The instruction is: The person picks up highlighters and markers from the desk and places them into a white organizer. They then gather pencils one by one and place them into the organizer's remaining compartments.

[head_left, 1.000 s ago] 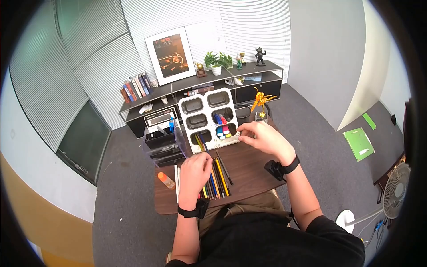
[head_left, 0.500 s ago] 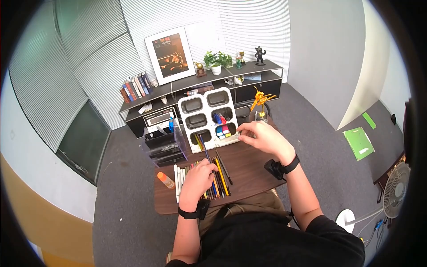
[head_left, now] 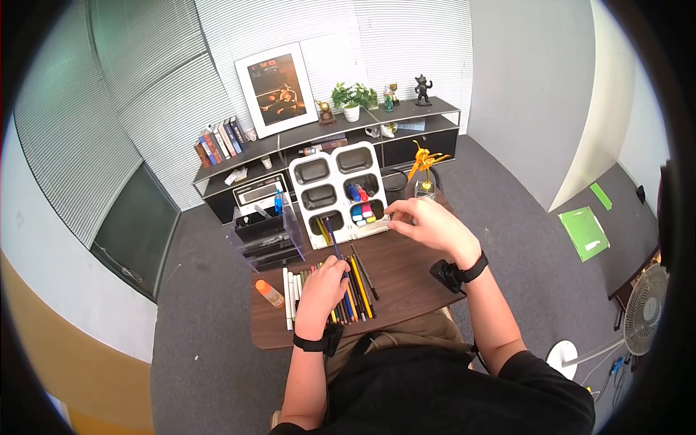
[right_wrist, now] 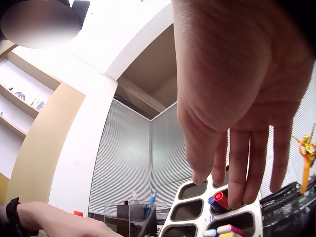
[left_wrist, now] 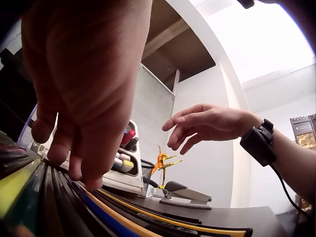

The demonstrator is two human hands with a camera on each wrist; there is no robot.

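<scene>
My left hand reaches palm-down over a row of pencils on the small brown table. Its fingertips point down onto the pencils, fairly straight, in the left wrist view. A dark blue pencil runs from the lower left compartment of the white tray toward this hand. Beside the tray's lower right edge hovers my right hand, fingers relaxed and spread, holding nothing. Blue and red markers and several highlighters sit in the tray's right compartments; yellowish pencils stand in the lower left one.
White markers lie left of the pencils, next to an orange-capped glue stick. A clear organizer stands left of the tray. Behind its right side is a golden figurine. The table edge runs close to the person's lap.
My left hand has come down and slightly right onto the pencils, uncovering the white markers at its left. The right hand has stayed in place.
</scene>
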